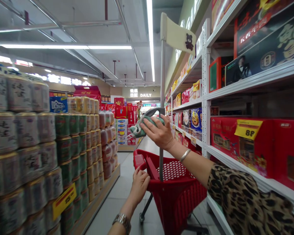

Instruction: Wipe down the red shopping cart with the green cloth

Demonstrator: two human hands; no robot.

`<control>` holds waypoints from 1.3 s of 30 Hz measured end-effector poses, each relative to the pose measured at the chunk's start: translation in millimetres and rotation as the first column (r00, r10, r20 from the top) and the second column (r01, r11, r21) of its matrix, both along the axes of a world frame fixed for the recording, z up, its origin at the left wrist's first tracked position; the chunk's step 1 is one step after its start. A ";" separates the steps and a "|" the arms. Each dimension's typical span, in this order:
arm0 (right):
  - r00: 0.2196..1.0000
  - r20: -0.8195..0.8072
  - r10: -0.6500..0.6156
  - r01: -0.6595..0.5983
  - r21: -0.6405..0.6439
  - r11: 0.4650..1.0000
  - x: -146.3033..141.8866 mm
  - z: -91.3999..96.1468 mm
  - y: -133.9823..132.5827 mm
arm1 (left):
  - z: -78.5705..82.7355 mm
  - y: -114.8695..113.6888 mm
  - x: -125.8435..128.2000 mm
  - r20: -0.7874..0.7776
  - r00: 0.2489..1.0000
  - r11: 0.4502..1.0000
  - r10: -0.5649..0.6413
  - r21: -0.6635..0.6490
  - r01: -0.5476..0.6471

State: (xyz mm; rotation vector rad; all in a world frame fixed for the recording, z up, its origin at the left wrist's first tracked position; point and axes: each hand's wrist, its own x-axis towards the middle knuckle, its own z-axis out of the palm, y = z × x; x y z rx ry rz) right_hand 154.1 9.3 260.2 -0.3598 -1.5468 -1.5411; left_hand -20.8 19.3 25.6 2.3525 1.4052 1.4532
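A red plastic shopping cart (178,192) stands in the aisle just ahead of me. My left hand (139,185) is closed over its near rim. A grey pole (162,98) rises from the cart and carries a cream flag with a bear on it (177,35). My right hand (159,132) is raised and holds a green cloth (143,129) against the cart's grey curved handle (152,112), fingers curled over the cloth.
Stacked cans (39,147) fill a display on the left, with a yellow price tag (63,200). White shelves (259,78) on the right hold red boxes (245,143) and a yellow tag. The grey floor (122,192) runs ahead toward more displays.
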 end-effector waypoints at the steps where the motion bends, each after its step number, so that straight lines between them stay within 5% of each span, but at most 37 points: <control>1: 1.000 0.015 -0.005 0.005 0.032 0.999 3.6 -3.5 -0.4 | 1.0 -1.1 -0.5 0.001 1.000 1.000 -0.004 -0.004 0.004; 11: 0.991 0.127 0.027 -0.028 0.005 1.000 58.4 -22.1 3.4 | 11.5 -12.0 -2.7 -0.022 1.000 0.997 0.006 -0.071 -0.007; 18: 0.985 0.173 -0.011 0.011 0.000 1.000 86.8 -13.8 5.3 | 14.5 -14.8 -2.3 -0.025 1.000 0.997 0.002 -0.071 -0.004; 22: 0.999 0.035 -0.033 0.034 -0.014 0.999 89.7 13.4 3.5 | 8.6 -9.0 -2.5 -0.014 1.000 0.999 -0.016 -0.036 0.016; 27: 0.968 -0.245 -0.059 0.020 -0.158 0.987 78.4 76.6 2.0 | 0.0 -1.2 -1.6 0.035 0.999 1.000 0.015 -0.007 -0.014; 33: 0.963 -0.241 -0.123 0.072 -0.209 0.975 65.0 141.7 10.8 | 7.2 -9.9 -3.8 0.008 1.000 0.999 -0.010 -0.051 0.010; 36: 0.968 -0.204 -0.148 0.103 -0.217 0.971 62.5 150.9 22.5 | 10.9 -14.0 -4.3 0.013 1.000 0.998 -0.028 -0.057 0.029; 39: 0.973 -0.165 -0.161 0.116 -0.253 0.961 61.0 138.2 31.6 | 13.6 -15.3 -5.3 0.019 0.999 0.996 -0.046 -0.070 0.047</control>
